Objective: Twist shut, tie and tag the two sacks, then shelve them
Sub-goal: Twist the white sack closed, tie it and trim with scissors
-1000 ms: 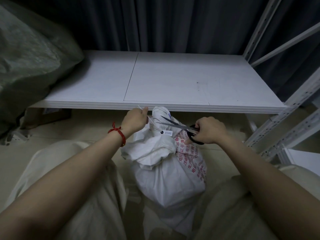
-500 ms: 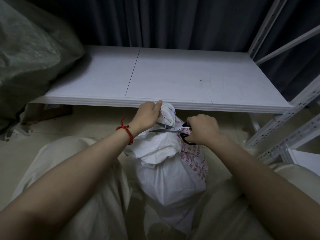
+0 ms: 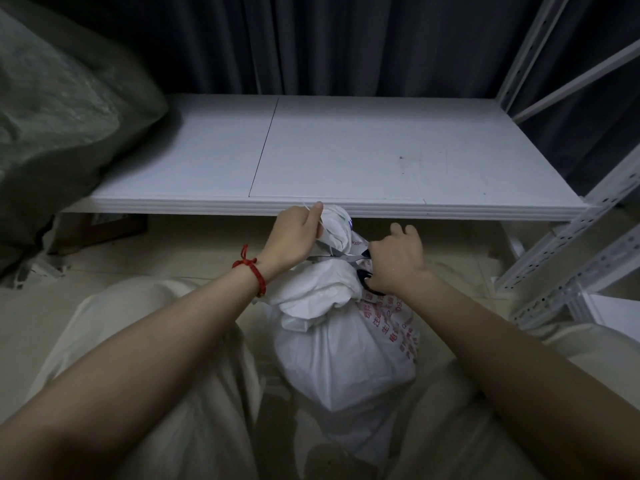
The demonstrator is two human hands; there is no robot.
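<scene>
Now | white sack [image 3: 346, 358] upright on floor between knees, top just before shelf [image 3: 346, 209] edge | looks soft, slick, moderately heavy: take hold at twisted neck | left hand [image 3: 294, 237] pinches tie tail [image 3: 322, 225] | right hand [image 3: 398, 261] grips scissors [image 3: 343, 259], blades at tail

Two sacks [image 3: 346, 362] [image 3: 69, 116] — one scissors [image 3: 346, 259].

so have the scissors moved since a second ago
Yes: the scissors have slid left, toward the neck of the sack, blades now level beneath the left hand, gripped by the right hand.
</scene>
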